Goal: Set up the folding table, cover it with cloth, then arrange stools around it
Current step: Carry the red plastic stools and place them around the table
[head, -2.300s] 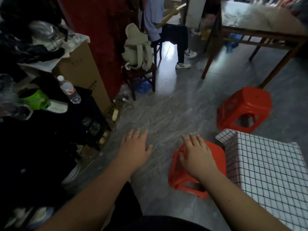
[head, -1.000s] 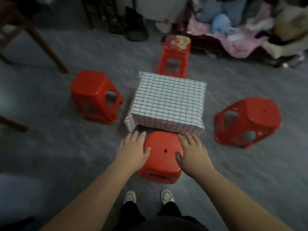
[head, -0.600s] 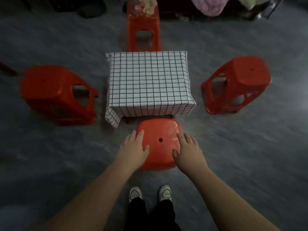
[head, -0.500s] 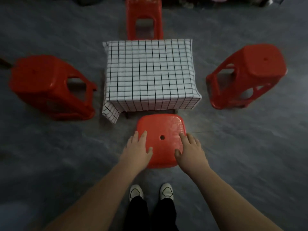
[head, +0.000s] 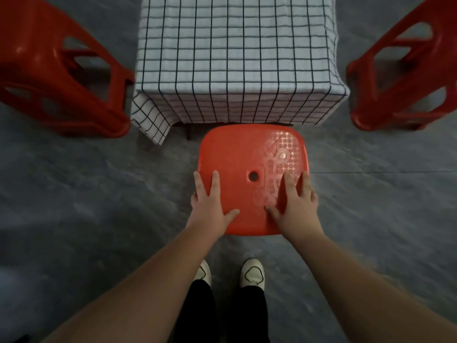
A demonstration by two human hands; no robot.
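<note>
Nudging the stool (head: 247, 152) square to the table (head: 235, 45): L hand (head: 210, 206) & R hand (head: 295, 206) lie flat on its seat, fingers straight, gripping nothing. Stool sits just at table's near side, maybe touching the cloth (head: 150, 125), hard to tell. Press evenly, no twist.

Likely a home: grey tiled floor (head: 74, 194), low cloth-covered table (head: 235, 58), red plastic stools (head: 57, 70) around it.

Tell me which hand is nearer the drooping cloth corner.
Left. The left hand rests on the stool's left edge, below and right of the cloth corner. The right hand rests on its right side, farther away.
</note>
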